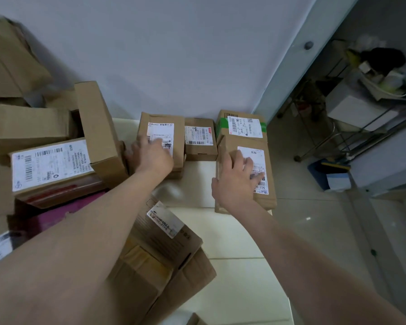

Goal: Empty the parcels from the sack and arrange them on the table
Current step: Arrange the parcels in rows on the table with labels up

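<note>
Parcels [159,261] crowd the near surface [232,289]; more line the wall. Left hand [154,156] lies flat, fingers released, on the left box [162,119], and right hand [237,177] likewise on the right box [263,200]. Arranging seems under way; next, each box wants nudging square against its neighbours.

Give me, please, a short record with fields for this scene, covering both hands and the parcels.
left hand: lies on top of the tall labelled box
right hand: fingers spread on the label of the long box at the table's right edge
row by the wall: tall labelled box, small box, green-taped box
long box: in front of the green-taped box
left side: big barcode box among piled cartons
near side: near carton under the left forearm
table: cream top
</note>
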`<state>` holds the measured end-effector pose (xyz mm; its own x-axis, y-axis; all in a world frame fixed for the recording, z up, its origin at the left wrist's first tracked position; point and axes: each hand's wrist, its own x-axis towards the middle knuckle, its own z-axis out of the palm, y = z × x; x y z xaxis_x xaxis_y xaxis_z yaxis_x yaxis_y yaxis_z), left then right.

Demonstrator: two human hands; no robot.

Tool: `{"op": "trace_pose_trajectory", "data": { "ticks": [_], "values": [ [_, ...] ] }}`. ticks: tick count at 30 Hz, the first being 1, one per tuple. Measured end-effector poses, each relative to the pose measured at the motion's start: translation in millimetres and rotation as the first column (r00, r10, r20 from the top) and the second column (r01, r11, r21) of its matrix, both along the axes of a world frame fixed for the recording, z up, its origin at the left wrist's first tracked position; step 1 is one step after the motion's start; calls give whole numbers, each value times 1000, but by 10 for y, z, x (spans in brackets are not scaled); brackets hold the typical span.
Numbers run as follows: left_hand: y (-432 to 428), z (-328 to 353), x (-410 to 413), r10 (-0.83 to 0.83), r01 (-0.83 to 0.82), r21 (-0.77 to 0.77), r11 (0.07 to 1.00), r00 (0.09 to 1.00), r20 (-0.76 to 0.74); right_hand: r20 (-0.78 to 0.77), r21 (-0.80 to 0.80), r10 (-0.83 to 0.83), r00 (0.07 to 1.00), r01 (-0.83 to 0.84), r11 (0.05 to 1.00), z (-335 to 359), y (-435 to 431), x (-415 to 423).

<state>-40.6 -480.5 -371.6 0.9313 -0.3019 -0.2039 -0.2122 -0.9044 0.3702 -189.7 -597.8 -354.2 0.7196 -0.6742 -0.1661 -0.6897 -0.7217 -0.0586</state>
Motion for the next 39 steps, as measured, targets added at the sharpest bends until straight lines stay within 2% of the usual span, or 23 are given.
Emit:
{"op": "trace_pose_trajectory", "data": {
  "ticks": [3,6,9,11,13,15,17,19,21,23,24,26,29,30,32,33,34,35,36,37,39],
  "values": [
    [-34,-7,-54,-125,143,127,982,983,-137,-17,-22,21,1000,-21,1000,-64,-27,-27],
    [8,88,-110,-180,199,113,974,970,-161,18,12,42,999,-43,999,-38,-109,-74],
    [91,248,-214,-227,234,27,972,962,-152,66,62,63,996,-67,996,3,-112,-176],
    [174,384,-330,-256,258,-6,966,956,-144,184,27,89,979,-95,995,61,-39,-309],
    [288,507,-474,-274,281,31,959,951,-141,347,-27,156,925,-157,987,136,92,-462],
    [423,596,-607,-310,329,107,938,937,-160,412,69,173,894,-220,973,216,260,-598],
    [572,671,-751,-338,366,172,915,926,-170,360,222,178,916,-269,937,281,474,-720],
    [723,718,-888,-350,392,210,896,912,-212,218,301,226,949,-286,910,287,721,-794],
    [862,742,-1006,-365,423,237,875,896,-252,-8,351,252,968,-233,907,241,967,-833],
    [976,769,-1095,-378,440,272,856,891,-252,-136,394,178,975,-112,912,177,1148,-869],
    [1022,790,-1121,-372,431,264,863,896,-244,-135,422,114,984,-47,905,188,1193,-888],
    [1095,856,-1151,-338,387,205,899,911,-236,-33,541,-20,999,35,840,281,1190,-939],
    [1136,1035,-1193,-260,279,95,956,950,-171,166,801,-307,937,54,596,586,1072,-1074],
    [1120,1099,-1213,-216,223,45,974,968,-128,224,824,-356,908,19,567,710,1036,-1133],
    [1046,1223,-1278,-95,83,-103,991,988,-118,361,742,-323,875,-61,667,857,966,-1214],
    [985,1278,-1323,-21,-28,-226,974,976,-215,423,675,-271,865,-101,731,890,948,-1244],
    [901,1314,-1374,27,-180,-353,918,918,-396,472,618,-219,854,-143,773,904,944,-1280],
    [826,1347,-1444,32,-329,-426,843,821,-571,507,580,-166,846,-192,792,888,950,-1315],
    [751,1359,-1523,6,-415,-448,792,739,-674,525,558,-112,844,-242,794,862,964,-1351],
    [694,1327,-1600,-12,-416,-448,792,722,-692,524,545,-61,849,-280,790,839,987,-1390],
    [610,1173,-1686,46,-373,-413,831,786,-616,528,517,22,849,-342,784,765,1010,-1461]
  ]
}}
